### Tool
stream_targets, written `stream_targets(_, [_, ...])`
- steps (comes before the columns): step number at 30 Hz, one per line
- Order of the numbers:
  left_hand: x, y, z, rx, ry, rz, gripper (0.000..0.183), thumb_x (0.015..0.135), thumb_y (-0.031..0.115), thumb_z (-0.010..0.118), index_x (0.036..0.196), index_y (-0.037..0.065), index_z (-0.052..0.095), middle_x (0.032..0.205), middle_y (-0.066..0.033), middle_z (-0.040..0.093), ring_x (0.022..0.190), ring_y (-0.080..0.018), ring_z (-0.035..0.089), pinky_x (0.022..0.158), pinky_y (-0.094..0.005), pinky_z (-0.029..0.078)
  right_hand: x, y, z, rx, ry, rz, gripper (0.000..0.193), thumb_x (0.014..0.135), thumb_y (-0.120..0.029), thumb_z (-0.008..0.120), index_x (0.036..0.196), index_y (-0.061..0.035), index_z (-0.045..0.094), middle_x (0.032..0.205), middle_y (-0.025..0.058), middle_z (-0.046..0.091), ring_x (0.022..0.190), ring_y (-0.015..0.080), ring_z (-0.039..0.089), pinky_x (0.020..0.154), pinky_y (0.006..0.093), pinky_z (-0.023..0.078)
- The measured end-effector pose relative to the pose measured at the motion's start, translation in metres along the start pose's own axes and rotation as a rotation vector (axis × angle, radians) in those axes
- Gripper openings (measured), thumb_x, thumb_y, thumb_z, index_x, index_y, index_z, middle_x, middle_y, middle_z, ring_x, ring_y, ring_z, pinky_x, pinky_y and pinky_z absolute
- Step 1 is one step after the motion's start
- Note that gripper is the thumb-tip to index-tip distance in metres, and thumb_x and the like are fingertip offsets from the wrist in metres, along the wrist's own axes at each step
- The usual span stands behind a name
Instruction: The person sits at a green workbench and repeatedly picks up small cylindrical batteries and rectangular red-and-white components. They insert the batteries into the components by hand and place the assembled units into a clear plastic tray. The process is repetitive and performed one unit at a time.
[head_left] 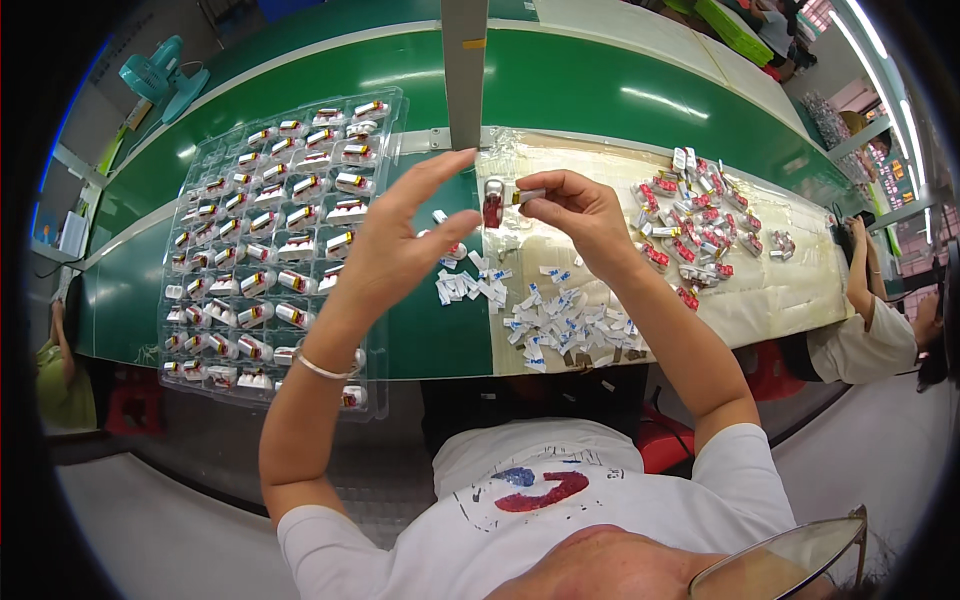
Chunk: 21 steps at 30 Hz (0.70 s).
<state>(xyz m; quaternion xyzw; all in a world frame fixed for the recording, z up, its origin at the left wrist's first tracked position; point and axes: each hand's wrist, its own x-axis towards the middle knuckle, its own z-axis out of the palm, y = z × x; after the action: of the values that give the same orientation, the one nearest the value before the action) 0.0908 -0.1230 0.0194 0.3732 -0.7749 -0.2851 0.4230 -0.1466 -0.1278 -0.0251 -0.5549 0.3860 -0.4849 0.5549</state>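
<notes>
My left hand point(392, 240) is raised over the bench near the tray, its thumb and fingers spread apart with nothing between them. My right hand point(583, 214) pinches a small silver-white piece point(529, 197) with a dark and yellowish end between thumb and fingertips. Between the two hands a small red-and-silver part point(493, 204) stands or lies on the work surface; neither hand grips it. Below the hands are scattered white paper slips point(570, 325) with blue marks, and a smaller heap of slips point(470, 285) is nearer my left hand.
A clear plastic tray point(398, 110) at left holds rows of small red, white and silver parts. A pile of similar parts point(700, 215) lies at right on yellowish sheeting point(780, 290). A grey post point(464, 80) rises at the back. A teal fan point(160, 72) stands far left. Other people sit at both sides.
</notes>
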Motion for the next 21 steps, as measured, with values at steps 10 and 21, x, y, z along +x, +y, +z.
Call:
stream_targets(10, [-0.024,0.033,0.068,-0.92,-0.375,-0.569,0.025,0.088,0.012,0.065,0.109,-0.001,0.061,0.099,-0.0125,0.068,0.085,-0.0216,0.069,0.074,-0.03,0.055,-0.081,-0.043,-0.008,-0.577,0.05,-0.615,0.024,0.077,0.007,0.07,0.096,-0.007,0.07,0.094,0.0077,0.065,0.085,0.0206,0.066,0.072,0.0278,0.055])
stream_targets(21, [-0.054,0.047,0.081,-0.927,-0.228,-0.745,0.024,0.091,0.017,0.064,0.105,-0.002,0.066,0.085,-0.0084,0.067,0.074,-0.0151,0.068,0.068,-0.0281,0.056,-0.104,-0.029,-0.015,-0.792,0.041,-0.849,0.029,0.076,0.003,0.069,0.102,-0.0101,0.07,0.094,0.0056,0.065,0.083,0.0234,0.064,0.066,0.0307,0.054])
